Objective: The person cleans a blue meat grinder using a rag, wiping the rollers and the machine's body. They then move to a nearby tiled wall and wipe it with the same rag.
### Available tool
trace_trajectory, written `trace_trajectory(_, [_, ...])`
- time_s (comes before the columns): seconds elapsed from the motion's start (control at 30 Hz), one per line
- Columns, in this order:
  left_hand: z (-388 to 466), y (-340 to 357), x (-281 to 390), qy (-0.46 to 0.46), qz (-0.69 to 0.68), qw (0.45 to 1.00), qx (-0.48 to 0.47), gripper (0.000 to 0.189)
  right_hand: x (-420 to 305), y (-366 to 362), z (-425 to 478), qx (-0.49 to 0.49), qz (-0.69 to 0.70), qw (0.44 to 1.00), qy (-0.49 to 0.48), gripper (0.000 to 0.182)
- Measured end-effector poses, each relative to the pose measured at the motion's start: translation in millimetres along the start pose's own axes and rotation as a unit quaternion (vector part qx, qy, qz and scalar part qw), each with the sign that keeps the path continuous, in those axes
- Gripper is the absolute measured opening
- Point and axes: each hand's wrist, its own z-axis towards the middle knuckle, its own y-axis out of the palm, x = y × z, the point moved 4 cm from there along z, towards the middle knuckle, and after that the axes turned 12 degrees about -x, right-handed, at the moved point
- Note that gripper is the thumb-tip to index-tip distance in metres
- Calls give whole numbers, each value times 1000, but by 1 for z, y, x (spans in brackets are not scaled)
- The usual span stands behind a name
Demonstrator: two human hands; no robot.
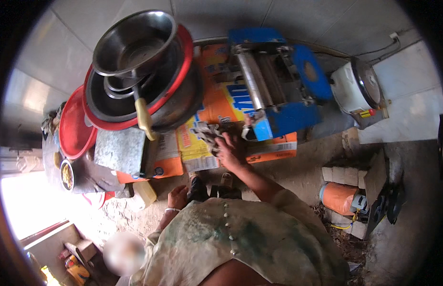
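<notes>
My right hand (231, 152) grips a crumpled grey cloth (208, 134) on the flattened printed cardboard (192, 153) that covers part of the table. Just to the right of this hand stands a blue machine with metal rollers (255, 80), its blue side panels scuffed. My left hand (178, 196) hangs below the table's front edge, fingers loosely curled, with nothing visible in it. Left of the cloth a steel bowl (135, 43) and a pale-handled strainer or pan (144, 114) rest on a stack with a red-rimmed basin (187, 53). A grey metal box (119, 152) sits in front of the stack.
A red plastic colander (76, 125) and a small bowl of food pieces (67, 175) are at the table's left. Beyond the blue machine is a white lidded pot (350, 85). An orange gas cylinder (338, 198) stands among blocks at the lower right. A tiled wall backs the table.
</notes>
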Motion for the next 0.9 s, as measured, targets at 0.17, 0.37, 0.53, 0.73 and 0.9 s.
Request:
trace_trajectory(0.17, [-18, -63, 10, -48, -239, 970, 22, 21, 9, -7, -78, -71, 30, 996, 41, 44])
trace_trajectory(0.37, [-33, -150, 11, -40, -297, 929, 217, 28, -26, -26, -82, -127, 327, 902, 250, 46])
trace_trajectory(0.53, [-5, -213, 5, -53, -345, 886, 306, 37, -69, -26, 6, -66, 405, 882, 231, 48])
trace_trajectory(0.73, [14, -247, 9, -121, -434, 858, 247, 32, -82, 7, 80, -79, 171, 977, 95, 53])
trace_trajectory(0.9, [33, -307, -46, 11, -210, 823, 527, 54, -97, 12, 88, -128, -19, 989, 69, 63])
